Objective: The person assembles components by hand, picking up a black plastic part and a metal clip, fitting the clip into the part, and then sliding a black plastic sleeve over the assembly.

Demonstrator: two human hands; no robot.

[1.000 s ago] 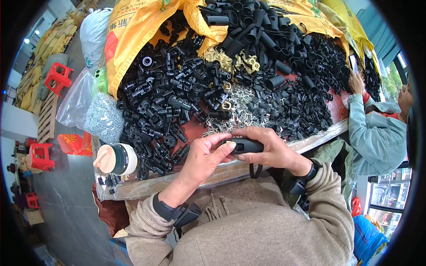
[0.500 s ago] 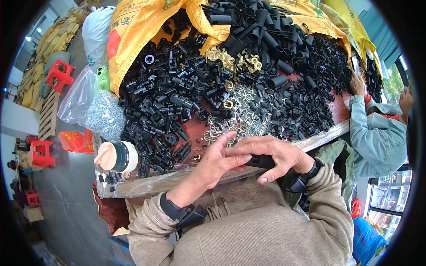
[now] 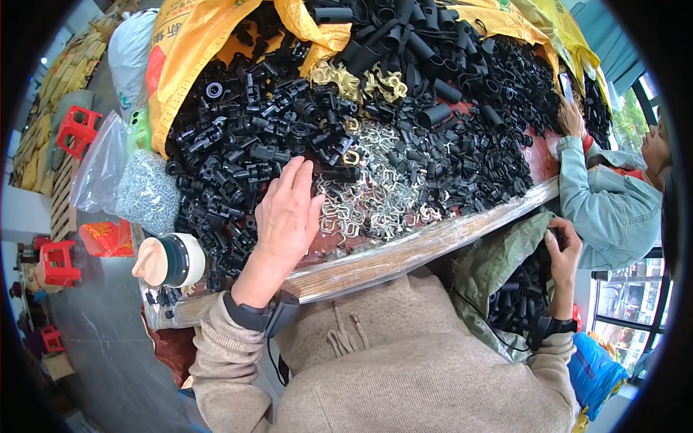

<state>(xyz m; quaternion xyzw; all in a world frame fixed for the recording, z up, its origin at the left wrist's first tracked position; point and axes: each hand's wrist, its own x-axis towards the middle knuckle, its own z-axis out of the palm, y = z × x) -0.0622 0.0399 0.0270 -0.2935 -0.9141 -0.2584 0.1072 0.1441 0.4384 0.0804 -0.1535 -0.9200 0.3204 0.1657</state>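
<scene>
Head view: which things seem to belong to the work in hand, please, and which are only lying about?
Likely in the work:
heaped black parts, by the left hand
silver-coloured metal pieces, beside the heap
green sack, its edge at the right hand

Apparently just lying about:
lidded cup
red stools
blue bag, lower right

From the wearer's head, we look down and forward through the left of two side-by-side fisheyes — close above the beige sweater (image 3: 419, 368), across the worktable (image 3: 375, 272) to the heaped glossy black parts (image 3: 220, 141). Our wide, upright view reaches grey floor (image 3: 94, 317) at left — and a window (image 3: 624, 310) at right.
</scene>
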